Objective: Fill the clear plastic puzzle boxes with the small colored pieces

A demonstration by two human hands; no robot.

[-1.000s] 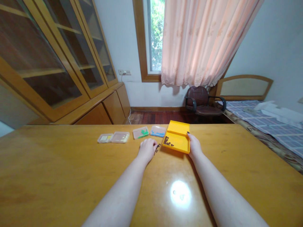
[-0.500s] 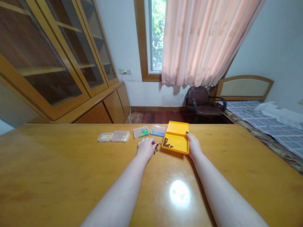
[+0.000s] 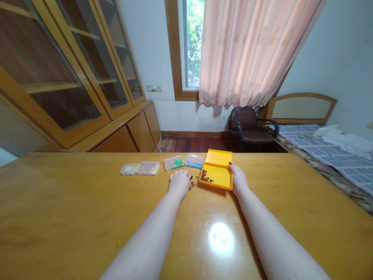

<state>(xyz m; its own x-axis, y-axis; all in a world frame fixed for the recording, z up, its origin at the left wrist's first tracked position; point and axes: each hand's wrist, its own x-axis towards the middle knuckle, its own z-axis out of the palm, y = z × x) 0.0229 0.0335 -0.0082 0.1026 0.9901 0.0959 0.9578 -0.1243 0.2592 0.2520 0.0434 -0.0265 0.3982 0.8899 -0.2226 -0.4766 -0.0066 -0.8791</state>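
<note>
My right hand [image 3: 239, 179] grips the right side of an open yellow case [image 3: 223, 177], with the thumb on its rim. Several small brown pieces [image 3: 205, 177] lie in the case's lower left corner. More brown pieces [image 3: 192, 185] are scattered on the table between the case and my left hand [image 3: 180, 182]. That hand rests on the tabletop with its fingers curled and pressed together, close beside the loose pieces; whatever the fingertips hold is hidden.
Beyond my left hand are a clear box with green pieces [image 3: 174, 163] and one with blue pieces [image 3: 194, 161]. Farther left on the wooden table [image 3: 87, 202] lies an open clear box [image 3: 148, 168] with pale pieces. A chair [image 3: 247, 122] stands behind the table.
My left hand has shifted slightly left, away from the loose brown pieces, and more of them show. My right hand and the yellow case have stayed in place.
</note>
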